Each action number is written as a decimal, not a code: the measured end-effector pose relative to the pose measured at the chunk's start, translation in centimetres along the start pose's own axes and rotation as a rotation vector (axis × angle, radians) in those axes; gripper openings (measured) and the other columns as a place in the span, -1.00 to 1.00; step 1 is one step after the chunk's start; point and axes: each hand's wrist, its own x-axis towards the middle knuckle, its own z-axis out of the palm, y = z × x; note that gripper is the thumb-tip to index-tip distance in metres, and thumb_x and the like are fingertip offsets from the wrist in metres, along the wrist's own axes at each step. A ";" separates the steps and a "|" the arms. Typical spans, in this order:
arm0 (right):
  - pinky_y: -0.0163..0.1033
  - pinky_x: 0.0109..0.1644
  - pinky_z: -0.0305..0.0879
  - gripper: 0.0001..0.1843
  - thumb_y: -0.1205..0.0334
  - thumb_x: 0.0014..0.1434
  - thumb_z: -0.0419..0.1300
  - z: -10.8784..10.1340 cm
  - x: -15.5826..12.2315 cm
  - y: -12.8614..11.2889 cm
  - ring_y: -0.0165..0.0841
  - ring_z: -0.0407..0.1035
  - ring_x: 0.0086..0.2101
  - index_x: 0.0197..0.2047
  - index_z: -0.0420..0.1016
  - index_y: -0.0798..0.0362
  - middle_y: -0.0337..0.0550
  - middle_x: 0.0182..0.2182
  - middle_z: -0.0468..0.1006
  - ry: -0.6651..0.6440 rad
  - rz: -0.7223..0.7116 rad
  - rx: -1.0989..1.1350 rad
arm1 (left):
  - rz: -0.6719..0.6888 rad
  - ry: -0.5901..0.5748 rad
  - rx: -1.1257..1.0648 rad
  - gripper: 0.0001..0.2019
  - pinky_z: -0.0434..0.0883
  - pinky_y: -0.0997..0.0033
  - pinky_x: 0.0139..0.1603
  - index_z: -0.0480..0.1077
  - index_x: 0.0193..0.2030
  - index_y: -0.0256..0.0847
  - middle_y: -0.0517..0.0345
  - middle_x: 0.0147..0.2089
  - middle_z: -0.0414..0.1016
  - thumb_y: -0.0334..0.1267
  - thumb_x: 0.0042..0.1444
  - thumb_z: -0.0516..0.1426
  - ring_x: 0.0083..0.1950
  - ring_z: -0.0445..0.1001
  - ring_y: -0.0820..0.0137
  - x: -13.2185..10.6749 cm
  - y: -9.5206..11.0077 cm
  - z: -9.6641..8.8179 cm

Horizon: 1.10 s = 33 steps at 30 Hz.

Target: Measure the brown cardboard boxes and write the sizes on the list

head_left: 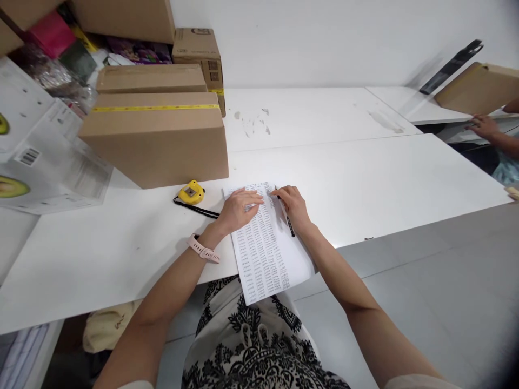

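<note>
A printed sheet of paper (265,254) with dense columns of text lies on the white table (365,183), its lower end hanging over the front edge. My left hand (239,208) rests flat on the sheet's upper part, fingers stretched out; a pink watch is on that wrist. My right hand (294,205) is closed round a black pen (288,222), whose tip touches the sheet near its top right corner. A yellow tape measure (191,192) with a black strap lies just left of the sheet.
A large cardboard box (156,138) with yellow tape stands behind the tape measure, more boxes (197,51) stacked behind it. White avocado-printed cartons (28,156) lie at the left. At the far right another person's hand (484,127) touches a cardboard box (478,89).
</note>
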 end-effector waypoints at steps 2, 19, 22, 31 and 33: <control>-0.07 -0.08 0.29 -0.49 0.57 0.19 -0.05 0.2 0.0 0.1 -0.15 0.30 -0.16 -0.05 0.59 -0.07 -0.03 -0.19 0.52 -0.028 -0.063 -0.090 | -0.050 0.136 0.047 -0.77 0.40 0.03 0.26 0.60 -0.14 -0.08 0.13 -0.03 0.68 -0.34 0.25 0.09 0.11 0.56 0.23 -0.4 0.0 -1.6; -0.05 -0.02 0.36 -0.55 0.33 0.20 -0.04 0.9 0.4 1.2 -0.21 0.44 -0.22 0.10 0.47 0.04 -0.04 -0.20 0.62 0.114 0.203 0.208 | -0.717 0.599 -0.105 -0.50 0.11 -0.11 0.40 0.48 -0.02 -0.18 -0.16 0.16 0.51 -0.34 -0.20 0.36 0.40 0.18 -0.14 -5.6 -5.0 -7.4; -0.08 -0.04 0.36 -0.57 0.23 0.17 0.04 0.3 0.7 1.0 -0.25 0.43 -0.26 0.08 0.49 0.08 -0.04 -0.20 0.62 0.098 0.293 0.329 | -0.658 0.669 -0.300 -0.54 0.32 -0.02 0.26 0.48 -0.06 -0.21 -0.12 0.06 0.56 -0.24 -0.17 0.36 0.24 0.40 -0.03 -6.2 -4.4 -7.3; 0.15 0.32 0.16 -0.39 -0.19 0.20 0.17 -2.6 3.9 -5.4 -0.03 0.25 0.25 0.20 0.46 -0.03 0.05 0.27 0.40 -0.009 0.296 0.593 | -0.311 1.332 -0.811 -0.69 0.47 0.39 -0.24 0.39 -0.12 -0.26 0.11 -0.23 0.54 -0.04 0.16 0.16 -0.26 0.53 0.41 -8.6 -3.1 -16.7; 0.24 0.35 0.09 -0.34 -0.26 0.23 0.11 -2.5 5.0 -7.7 0.01 0.16 0.32 0.27 0.40 -0.09 -0.02 0.34 0.32 -0.018 0.185 0.685 | -0.286 1.425 -0.810 -0.76 0.38 0.51 -0.33 0.38 -0.12 -0.25 0.21 -0.25 0.52 -0.11 0.23 0.13 -0.28 0.50 0.50 -8.6 -3.3 -20.4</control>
